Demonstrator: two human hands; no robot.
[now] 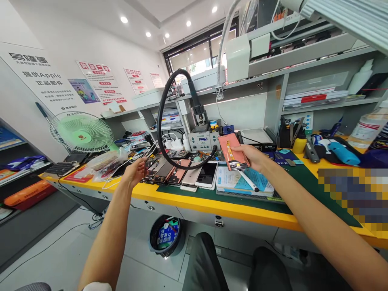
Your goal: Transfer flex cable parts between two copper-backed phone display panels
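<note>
My right hand (pixel 254 157) grips a phone screen (pixel 236 158) by its right edge, above a stack of blue and white booklets (pixel 226 180). The screen's salmon-coloured back, with a yellow flex cable on it, faces me. My left hand (pixel 136 171) is raised at the left end of a row of phones, its fingers curled together near thin white cables (pixel 153 149). Whatever those fingers hold, if anything, is hidden. Between my hands lie opened phone housings (pixel 162 171) and a white-framed phone (pixel 206 176).
A black hose (pixel 160 117) loops over the phones from a hot-air station (pixel 203 140). A green fan (pixel 81 135) stands left. Blue-handled tools (pixel 344 153) and a clear bottle (pixel 367 128) are on the right. Below the yellow bench edge (pixel 194 210) stands a bin (pixel 150 242).
</note>
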